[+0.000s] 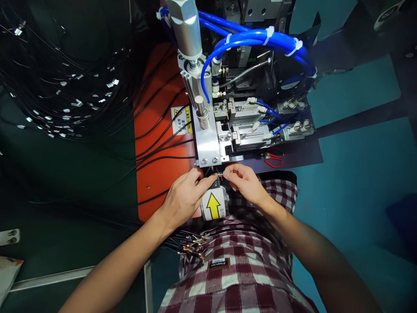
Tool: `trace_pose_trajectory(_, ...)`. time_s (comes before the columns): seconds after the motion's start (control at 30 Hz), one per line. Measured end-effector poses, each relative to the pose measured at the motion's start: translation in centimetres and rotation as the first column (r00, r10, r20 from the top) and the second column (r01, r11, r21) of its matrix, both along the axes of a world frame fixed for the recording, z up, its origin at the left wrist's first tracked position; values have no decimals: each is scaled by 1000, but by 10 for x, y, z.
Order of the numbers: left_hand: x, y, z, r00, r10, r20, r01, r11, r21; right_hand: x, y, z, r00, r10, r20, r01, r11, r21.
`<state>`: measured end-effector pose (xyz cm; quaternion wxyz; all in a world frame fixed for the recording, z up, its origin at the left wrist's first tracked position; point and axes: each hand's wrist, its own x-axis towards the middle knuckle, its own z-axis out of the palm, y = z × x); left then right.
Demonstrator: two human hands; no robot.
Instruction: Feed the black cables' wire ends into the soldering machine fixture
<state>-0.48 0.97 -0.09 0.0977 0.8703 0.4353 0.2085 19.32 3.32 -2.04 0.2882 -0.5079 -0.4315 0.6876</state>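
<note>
Meeting at the lower edge of a smooth, silvery metal plate (208, 145), the person's two bare hands work close together over a tuft of thin coloured wires (220, 174). From where I stand, the right hand (245, 183) has thumb and forefinger pressed together on those fine strands, its other fingers curled. The left hand (184, 193) reaches in palm down, one digit straight out to touch the wires; I cannot tell whether it grips them, for its other fingertips are hidden. Just below the wires, a pale rounded cover (214, 205) bears a flat yellow arrow.

Smooth black cables (164, 157) run across a flat orange base (151, 174) with a rounded corner. Above stands a faceted, dull-metal cylinder (185, 30), and glossy blue tubes (257, 37) arch beside it, cinched with white ties. Red-handled pliers (274, 157) lie near the right hand, their grips bowed into loops.

Below the left forearm, a sheaf of stripped cable ends (193, 247) frays into coloured strands beside checked maroon-and-white cloth (241, 261). Over on the dark green surface (74, 182) sprawls a loose coil of black cable (68, 108), dotted with shiny, boxy connectors.
</note>
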Motion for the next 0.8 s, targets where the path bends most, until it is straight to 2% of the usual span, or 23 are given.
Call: trace_pose_trajectory(0.8,1,-1,0,1000,15,-11,-15,1000,6,0,-2,1,998,11,58,-13,999,41)
